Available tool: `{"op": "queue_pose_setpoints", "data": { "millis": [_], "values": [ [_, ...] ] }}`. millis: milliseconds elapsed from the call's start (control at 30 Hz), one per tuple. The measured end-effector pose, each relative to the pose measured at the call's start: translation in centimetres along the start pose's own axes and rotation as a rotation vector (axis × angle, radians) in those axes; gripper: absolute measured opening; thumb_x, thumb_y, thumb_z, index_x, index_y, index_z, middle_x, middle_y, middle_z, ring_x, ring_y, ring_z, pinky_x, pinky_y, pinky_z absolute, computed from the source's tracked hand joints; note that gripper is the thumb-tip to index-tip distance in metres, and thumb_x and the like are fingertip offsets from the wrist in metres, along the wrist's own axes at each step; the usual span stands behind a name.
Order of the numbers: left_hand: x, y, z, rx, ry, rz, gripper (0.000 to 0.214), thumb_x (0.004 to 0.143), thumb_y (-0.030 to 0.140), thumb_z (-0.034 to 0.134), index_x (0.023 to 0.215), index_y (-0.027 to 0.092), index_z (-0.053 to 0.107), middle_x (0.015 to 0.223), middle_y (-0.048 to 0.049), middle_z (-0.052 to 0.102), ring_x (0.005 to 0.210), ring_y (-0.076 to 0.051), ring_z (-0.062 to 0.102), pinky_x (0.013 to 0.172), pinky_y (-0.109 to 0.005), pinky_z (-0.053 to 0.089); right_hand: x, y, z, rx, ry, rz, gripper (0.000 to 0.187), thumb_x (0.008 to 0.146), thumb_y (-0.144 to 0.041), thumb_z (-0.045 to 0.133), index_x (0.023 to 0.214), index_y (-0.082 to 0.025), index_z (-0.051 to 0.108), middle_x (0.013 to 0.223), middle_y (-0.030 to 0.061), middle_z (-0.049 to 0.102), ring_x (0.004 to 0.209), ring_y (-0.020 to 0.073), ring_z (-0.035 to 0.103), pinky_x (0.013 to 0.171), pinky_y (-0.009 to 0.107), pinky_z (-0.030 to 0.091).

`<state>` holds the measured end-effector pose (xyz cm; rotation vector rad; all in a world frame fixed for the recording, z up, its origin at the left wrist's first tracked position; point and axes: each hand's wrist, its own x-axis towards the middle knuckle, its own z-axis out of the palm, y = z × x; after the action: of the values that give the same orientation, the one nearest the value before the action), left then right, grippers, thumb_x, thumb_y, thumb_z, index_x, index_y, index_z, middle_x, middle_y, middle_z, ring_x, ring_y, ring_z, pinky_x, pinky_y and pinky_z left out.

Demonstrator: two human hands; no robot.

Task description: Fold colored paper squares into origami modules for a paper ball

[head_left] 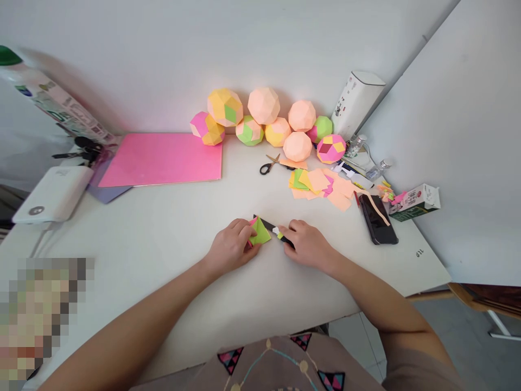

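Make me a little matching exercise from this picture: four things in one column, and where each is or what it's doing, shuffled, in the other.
Column one
1. Left hand
2. Right hand
3. Scissors
4. Phone

Column two
A. Holds a knife
B. Lies with a peach-coloured paper strip across it
C. Holds a green and pink piece of paper
D. On the table, just in front of the paper balls

Right pairs: 1-C, 2-A, 3-D, 4-B
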<state>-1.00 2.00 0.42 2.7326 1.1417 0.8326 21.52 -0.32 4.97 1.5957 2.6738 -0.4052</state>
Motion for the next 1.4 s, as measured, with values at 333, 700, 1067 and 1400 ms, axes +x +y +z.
{"op": "queue_pose_setpoints", "data": {
  "millis": [333, 700, 1067, 1400],
  "values": [
    [0.0, -0.2, 0.0, -0.005, -0.003, 0.02, 0.022, 0.082, 0.038, 0.059, 0.086, 0.019, 0.048, 0.085, -0.0093, 0.062, 0.082, -0.024, 0.061, 0.055, -0.029, 0.049, -0.4, 1.6, -0.4, 0.136, 0.096, 0.019, 0.042, 0.082, -0.018, 0.05, 0.124, -0.016, 0.057, 0.093, 0.0082, 0.06, 0.086, 0.019, 0.057, 0.069, 0.027, 0.047],
    [0.1, -0.3, -0.4, -0.098, -0.025, -0.079, 0.012, 0.083, 0.03, 0.053, 0.082, 0.02, 0.047, 0.083, -0.0083, 0.062, 0.079, -0.022, 0.06, 0.056, -0.029, 0.048, -1.8, 5.5, -3.1, 0.279, 0.08, -0.091, 0.043, 0.073, -0.01, 0.051, 0.112, -0.022, 0.065, 0.095, 0.0049, 0.063, 0.086, 0.0176, 0.059, 0.074, 0.028, 0.048],
    [0.1, 0.0, -0.4, -0.113, 0.023, -0.027, 0.019, 0.085, 0.016, 0.044, 0.103, 0.019, 0.044, 0.07, -0.0026, 0.058, 0.078, -0.021, 0.06, 0.055, -0.028, 0.046, -2.4, 6.5, -4.3, 0.301, -0.115, -0.161, 0.049, 0.067, -0.008, 0.052, 0.109, -0.025, 0.068, 0.092, 0.0026, 0.064, 0.085, 0.0181, 0.06, 0.075, 0.029, 0.048],
    [0.1, 0.0, -0.3, -0.05, -0.032, -0.039, 0.021, 0.085, 0.031, 0.051, 0.103, 0.019, 0.05, 0.091, -0.0092, 0.064, 0.087, -0.024, 0.061, 0.062, -0.032, 0.05, -2.1, 5.5, -3.4, 0.31, -0.011, -0.188, 0.048, 0.07, -0.008, 0.051, 0.111, -0.024, 0.068, 0.096, 0.0043, 0.064, 0.087, 0.0178, 0.06, 0.077, 0.029, 0.049]
  ]
}}
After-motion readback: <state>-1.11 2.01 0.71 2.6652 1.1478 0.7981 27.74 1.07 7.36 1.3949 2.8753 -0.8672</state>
